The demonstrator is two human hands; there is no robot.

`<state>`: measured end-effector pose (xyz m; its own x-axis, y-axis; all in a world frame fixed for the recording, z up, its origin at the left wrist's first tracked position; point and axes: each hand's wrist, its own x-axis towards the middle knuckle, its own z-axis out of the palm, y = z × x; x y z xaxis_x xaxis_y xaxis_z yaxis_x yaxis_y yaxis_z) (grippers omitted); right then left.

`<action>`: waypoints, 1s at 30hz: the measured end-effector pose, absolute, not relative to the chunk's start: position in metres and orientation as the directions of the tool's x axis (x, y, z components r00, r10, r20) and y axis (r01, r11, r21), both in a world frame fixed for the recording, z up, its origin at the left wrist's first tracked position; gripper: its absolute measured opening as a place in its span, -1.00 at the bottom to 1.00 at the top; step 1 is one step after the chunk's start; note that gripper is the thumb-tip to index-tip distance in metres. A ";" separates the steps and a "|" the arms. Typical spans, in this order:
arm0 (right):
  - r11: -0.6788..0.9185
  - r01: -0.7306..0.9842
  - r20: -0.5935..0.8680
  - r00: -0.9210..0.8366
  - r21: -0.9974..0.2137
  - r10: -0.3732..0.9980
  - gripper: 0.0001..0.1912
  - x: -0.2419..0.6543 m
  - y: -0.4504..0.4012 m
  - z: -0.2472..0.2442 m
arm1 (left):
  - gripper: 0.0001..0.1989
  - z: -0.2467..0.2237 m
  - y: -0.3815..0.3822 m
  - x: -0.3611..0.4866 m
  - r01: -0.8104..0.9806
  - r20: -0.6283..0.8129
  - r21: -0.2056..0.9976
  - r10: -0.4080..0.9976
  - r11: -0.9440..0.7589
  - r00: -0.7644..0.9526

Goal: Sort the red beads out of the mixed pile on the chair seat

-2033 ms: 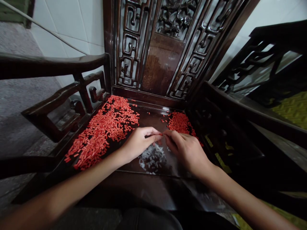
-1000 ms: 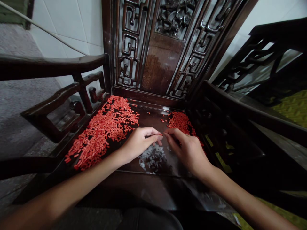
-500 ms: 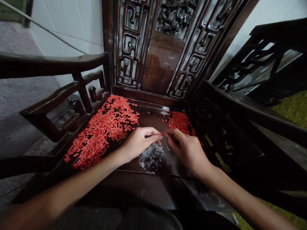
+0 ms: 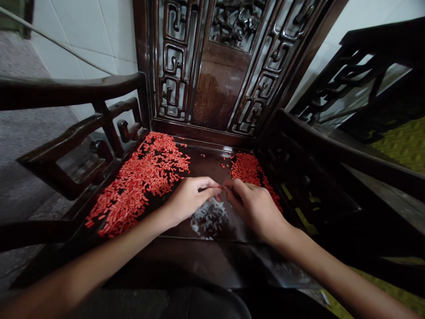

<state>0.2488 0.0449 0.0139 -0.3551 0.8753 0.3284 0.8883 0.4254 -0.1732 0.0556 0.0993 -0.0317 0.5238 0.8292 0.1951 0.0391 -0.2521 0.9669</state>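
Note:
My left hand (image 4: 190, 198) is closed in a pinch, with a small red piece (image 4: 220, 187) just showing at its fingertips. Against it, my right hand (image 4: 255, 204) pinches too, its fingertips meeting the left ones; what it holds is too small to make out. Both hands hover over a dark wooden chair seat (image 4: 206, 168). Beneath the fingers lies a heap of small translucent white pieces (image 4: 210, 217). A broad spread of short red pieces (image 4: 133, 186) covers the seat's left side. Behind my right hand is a smaller red pile (image 4: 245, 167), partly hidden by it.
A carved backrest (image 4: 221, 84) rises behind the seat. The left armrest (image 4: 73, 91) and right armrest (image 4: 332, 146) flank it. Another dark carved piece of furniture (image 4: 372, 71) stands at the right, near a yellow textured surface (image 4: 405, 146). A cable (image 4: 56, 42) crosses the upper left.
The whole view has shifted slightly, with the chair sitting a little further left. My right fingertips have closed in on the left ones; the small gap between them is gone.

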 end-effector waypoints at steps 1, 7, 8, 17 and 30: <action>0.424 0.887 0.331 -0.350 -0.183 0.876 -0.78 0.249 0.045 0.014 | -0.76 -0.032 0.100 0.056 0.041 0.193 0.967 0.830 -0.251 0.523; 0.387 0.864 0.320 -0.285 -0.323 0.903 -0.81 0.252 0.045 0.010 | -0.78 -0.039 0.104 0.058 -0.013 0.212 0.971 0.827 -0.241 0.520; 0.378 0.863 0.318 -0.274 -0.335 0.908 -0.81 0.253 0.045 0.010 | -0.77 -0.039 0.104 0.058 -0.027 0.211 0.973 0.827 -0.231 0.521; 0.359 0.820 0.279 -0.255 -0.446 0.926 -0.82 0.254 0.045 0.010 | -0.82 -0.032 0.102 0.056 -0.031 0.226 0.969 0.824 -0.246 0.520; 0.357 0.791 0.253 -0.262 -0.496 0.932 -0.78 0.258 0.043 0.012 | -0.80 -0.033 0.103 0.055 -0.024 0.237 0.964 0.817 -0.264 0.525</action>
<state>0.2575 0.0435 0.0118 -0.2617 0.9315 0.2525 0.7913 0.3569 -0.4964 0.0550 0.1027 -0.0333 0.5249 0.8175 0.2371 -0.0243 -0.2641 0.9642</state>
